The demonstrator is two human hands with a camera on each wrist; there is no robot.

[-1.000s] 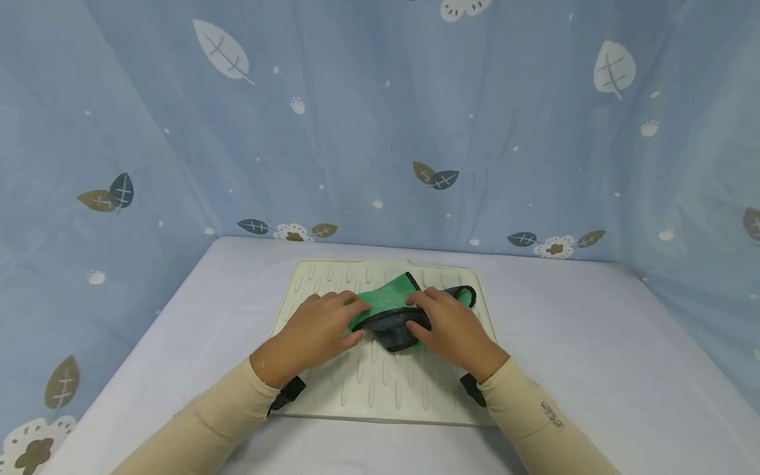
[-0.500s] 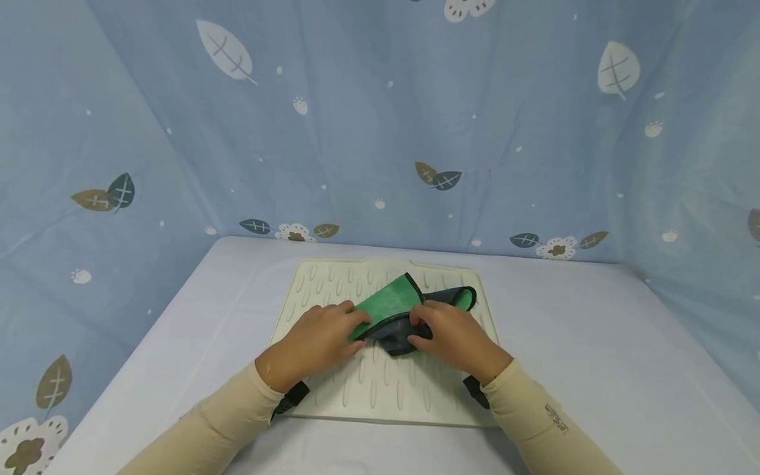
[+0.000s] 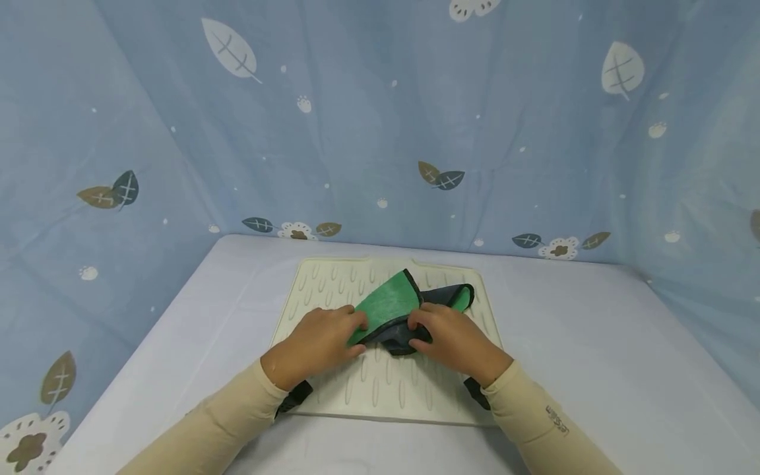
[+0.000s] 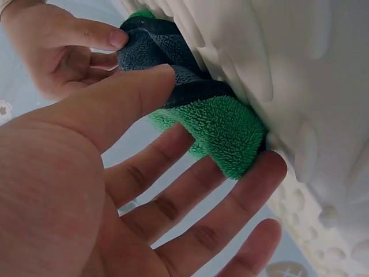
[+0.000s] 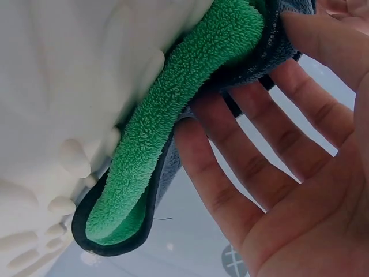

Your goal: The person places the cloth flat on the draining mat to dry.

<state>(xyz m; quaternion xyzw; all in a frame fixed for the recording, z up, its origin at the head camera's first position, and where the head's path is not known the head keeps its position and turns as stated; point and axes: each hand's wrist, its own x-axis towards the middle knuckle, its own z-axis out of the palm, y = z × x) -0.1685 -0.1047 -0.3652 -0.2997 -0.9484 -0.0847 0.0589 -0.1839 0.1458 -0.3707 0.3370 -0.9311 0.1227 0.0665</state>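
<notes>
Left hand (image 3: 317, 344): fingers lay apart, nearly straight, tips touching the green end of the cloth (image 3: 387, 306). Right hand (image 3: 456, 338): thumb and fingers pinched its dark side. Cloth was thick-piled, green on one face, dark grey on the other, bound in black; it sat rumpled across the middle of the mat (image 3: 359, 396), one rounded fold near the mat's right edge. Mat was cream, with raised oblong ridges. Beige sleeves (image 3: 208, 422) crossed the white table (image 3: 594, 343); blue leaf-print curtain (image 3: 350, 125) hung behind its far edge.
</notes>
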